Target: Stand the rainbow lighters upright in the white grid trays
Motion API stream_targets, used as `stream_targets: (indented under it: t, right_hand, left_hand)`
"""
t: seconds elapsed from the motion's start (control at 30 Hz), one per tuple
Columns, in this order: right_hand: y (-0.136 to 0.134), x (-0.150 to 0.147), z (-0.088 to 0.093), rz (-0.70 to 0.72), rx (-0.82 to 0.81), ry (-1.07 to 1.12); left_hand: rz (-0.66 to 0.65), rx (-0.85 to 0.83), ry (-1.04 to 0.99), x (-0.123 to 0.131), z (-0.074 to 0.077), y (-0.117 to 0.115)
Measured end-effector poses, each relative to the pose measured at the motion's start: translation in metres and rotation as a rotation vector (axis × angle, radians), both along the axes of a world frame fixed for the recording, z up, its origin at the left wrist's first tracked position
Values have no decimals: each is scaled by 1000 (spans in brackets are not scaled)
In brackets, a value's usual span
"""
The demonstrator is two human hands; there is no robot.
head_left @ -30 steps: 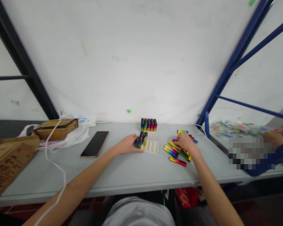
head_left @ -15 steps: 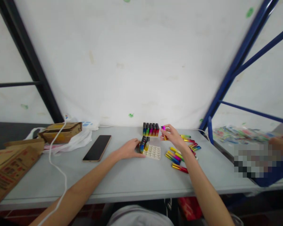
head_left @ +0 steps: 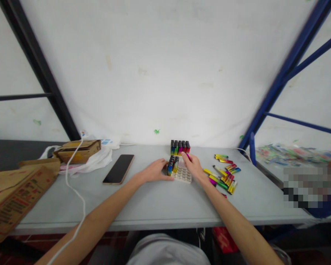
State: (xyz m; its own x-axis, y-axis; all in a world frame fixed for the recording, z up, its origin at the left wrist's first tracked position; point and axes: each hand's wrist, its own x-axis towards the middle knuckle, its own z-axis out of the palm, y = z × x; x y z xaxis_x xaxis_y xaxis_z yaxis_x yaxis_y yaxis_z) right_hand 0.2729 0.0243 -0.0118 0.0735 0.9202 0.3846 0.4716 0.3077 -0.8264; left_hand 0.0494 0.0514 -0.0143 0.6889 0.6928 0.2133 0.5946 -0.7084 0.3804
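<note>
My left hand (head_left: 155, 171) grips the left side of a small white tray (head_left: 184, 176) with round sockets, thumb along its near corner. Upright lighters (head_left: 173, 165) with black tops and shiny colour-fade bodies fill the tray's left columns. Over the tray's far right part, my right hand (head_left: 193, 166) pinches a purple lighter (head_left: 188, 156), mostly hidden by the fingers. Whether its lower end is in a socket I cannot tell. Behind stands a block of upright lighters (head_left: 180, 148) in several colours. To the right, loose metallic lighters (head_left: 223, 178) lie in a heap, partly behind my right forearm.
A phone (head_left: 119, 169) lies left of my left hand. Further left are cardboard boxes (head_left: 78, 151), a white plastic bag (head_left: 99, 162) and a white cable (head_left: 71, 195) crossing my left forearm. A blue metal frame (head_left: 276, 88) rises at right, with another person's arm beyond.
My right hand has moved left and nearer, bringing the purple lighter from beside the rear block to over the tray. My left hand stays at the tray. The view has shifted slightly.
</note>
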Motion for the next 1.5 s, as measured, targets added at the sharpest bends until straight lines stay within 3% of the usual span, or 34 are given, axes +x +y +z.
stream_targets:
  t: [0.2,0.4,0.6,0.7,0.8,0.97,1.07,1.27,1.4,1.5]
  right_hand:
    - [-1,-3,-5,-28,12,-6]
    - [-6,4,6,-39,82,-74]
    - [-12,10,18,126,179,-233]
    - [-14,12,19,112,237,-383]
    - [-15,13,19,123,155,-442]
    - [-16,14,14,302,39,-392]
    - [-16,12,10,341,-19,-424]
    - [-22,-4,14,170,63,-820]
    - [-24,7,21,172,52,-784]
    - [-12,44,28,23,48,-701]
  left_hand:
    - [2,-15,-14,0,1,0]
    - [-13,-14,-35,0,0,1]
    - [-5,0,-21,0,0,0]
    - [-1,1,-20,0,1,-1]
    - [4,-1,-8,0,1,-1]
    - [1,16,-18,0,-2,1]
    - [9,10,-25,0,-4,2]
    - [3,10,-34,0,-4,2]
    - [5,3,-34,0,-3,2]
    - [14,-14,-23,-1,-3,2]
